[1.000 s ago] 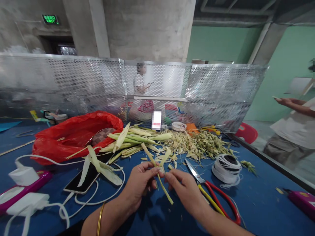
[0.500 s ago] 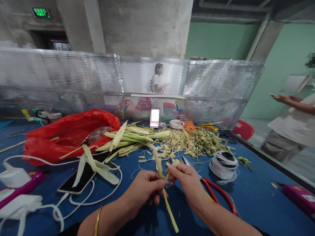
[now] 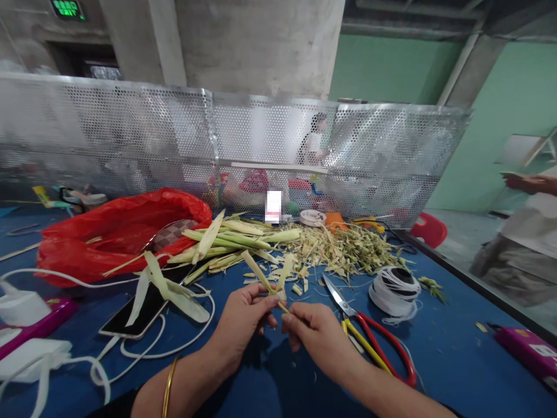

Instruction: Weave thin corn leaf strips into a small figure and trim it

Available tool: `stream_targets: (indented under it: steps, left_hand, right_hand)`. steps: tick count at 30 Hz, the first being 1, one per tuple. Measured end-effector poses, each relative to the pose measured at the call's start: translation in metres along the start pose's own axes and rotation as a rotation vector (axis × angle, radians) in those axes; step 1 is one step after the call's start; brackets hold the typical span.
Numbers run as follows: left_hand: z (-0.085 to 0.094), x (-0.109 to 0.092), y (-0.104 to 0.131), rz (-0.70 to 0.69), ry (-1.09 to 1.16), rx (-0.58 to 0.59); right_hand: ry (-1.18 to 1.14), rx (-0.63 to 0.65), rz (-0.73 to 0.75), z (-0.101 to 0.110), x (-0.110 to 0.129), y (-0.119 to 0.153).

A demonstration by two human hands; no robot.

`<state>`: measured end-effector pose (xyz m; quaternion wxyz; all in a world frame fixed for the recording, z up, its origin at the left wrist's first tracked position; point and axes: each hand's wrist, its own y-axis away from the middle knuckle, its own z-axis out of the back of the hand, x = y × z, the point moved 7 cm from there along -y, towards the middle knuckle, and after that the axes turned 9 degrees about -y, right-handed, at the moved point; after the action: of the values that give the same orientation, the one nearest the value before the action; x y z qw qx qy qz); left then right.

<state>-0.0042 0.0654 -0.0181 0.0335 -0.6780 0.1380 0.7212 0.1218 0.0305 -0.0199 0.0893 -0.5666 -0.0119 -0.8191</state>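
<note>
My left hand [image 3: 250, 313] pinches pale green corn husk strips [image 3: 285, 273] between thumb and fingers, with two ends standing up in a V. Close beside it, my right hand [image 3: 315, 328] is closed on the lower, narrow end of the same strips. Behind the hands lies a pile of long husks [image 3: 243, 241]. To the right of my right hand are red-handled scissors [image 3: 374, 334], partly open, with a yellow-handled tool [image 3: 368, 345] alongside. A spool of white cord [image 3: 395, 293] stands farther right.
A red plastic bag [image 3: 117, 238] is at the left, near a phone [image 3: 134, 316] with white cables and loose husks on it. Shredded plant scraps [image 3: 343, 249] lie in front of the perforated metal screen [image 3: 270, 133]. Purple power strips [image 3: 526, 348] sit at both sides. Other people stand beyond the table.
The husk strips have turned: the long end that hung toward me is now gripped by my right hand, and two ends point away. My right hand has moved down off the upper piece.
</note>
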Motion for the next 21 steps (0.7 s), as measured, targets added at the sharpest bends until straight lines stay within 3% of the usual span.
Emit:
stream_targets:
  steps: [4, 6, 8, 13, 15, 17, 21]
  left_hand:
    - [0.002, 0.007, -0.002, 0.034, 0.012, -0.035]
    - [0.002, 0.008, -0.003, 0.048, 0.002, -0.009]
    - [0.001, 0.004, -0.002, 0.048, 0.002, 0.033]
    - [-0.017, 0.001, 0.007, 0.137, -0.017, 0.233]
    - [-0.027, 0.003, 0.013, 0.156, -0.080, 0.338]
    - [-0.034, 0.004, 0.017, 0.135, -0.152, 0.405]
    - [-0.037, 0.004, 0.020, 0.083, -0.249, 0.412]
  right_hand:
    - [0.404, -0.028, 0.340, -0.007, 0.023, 0.011]
    - [0.503, -0.036, 0.426, -0.006, 0.033, 0.016]
    - [0.489, -0.106, 0.427, 0.005, 0.039, 0.016]
    - [0.398, -0.450, 0.480, 0.049, 0.051, 0.017]
    - [0.395, -0.437, 0.466, 0.051, 0.048, 0.012]
    - [0.347, -0.331, 0.396, 0.044, 0.041, 0.005]
    - [0.095, -0.208, 0.178, 0.031, 0.023, -0.001]
